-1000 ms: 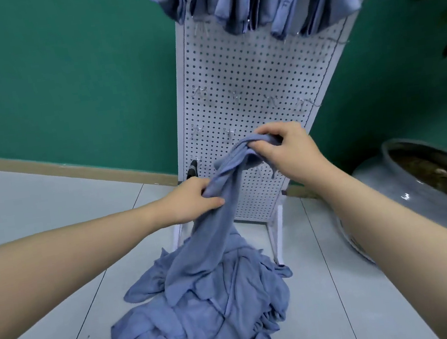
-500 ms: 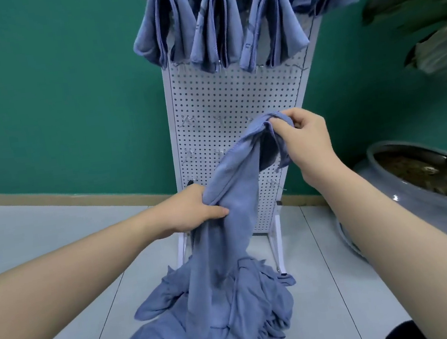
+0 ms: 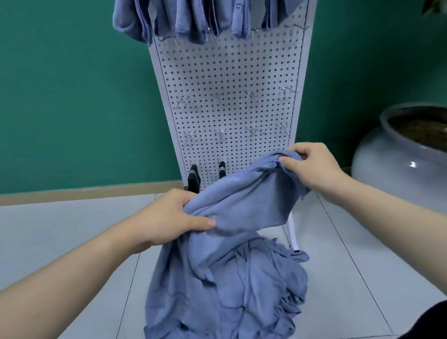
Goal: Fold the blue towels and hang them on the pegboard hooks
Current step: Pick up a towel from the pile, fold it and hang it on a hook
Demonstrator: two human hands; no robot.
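Soft blue towel [image 3: 238, 204] stretched between our hands, above the floor pile [image 3: 226, 305].
Our left hand [image 3: 172, 218] and right hand [image 3: 313, 169] each grip a bunched, creased edge before the perforated white pegboard [image 3: 233, 82].

A towel [image 3: 238, 207] is held between the left hand [image 3: 174, 218] and the right hand [image 3: 313, 169], in front of the foot of the pegboard [image 3: 233, 82]. Below it, a pile of towels [image 3: 223, 306] is spread on the floor [image 3: 42, 250]. Folded towels [image 3: 203, 4] are hung along the top of the pegboard, with bare hooks [image 3: 249, 94] set beneath them. A wall [image 3: 50, 92] is seen behind the pegboard, and a pot [image 3: 414, 161] is placed to its right.
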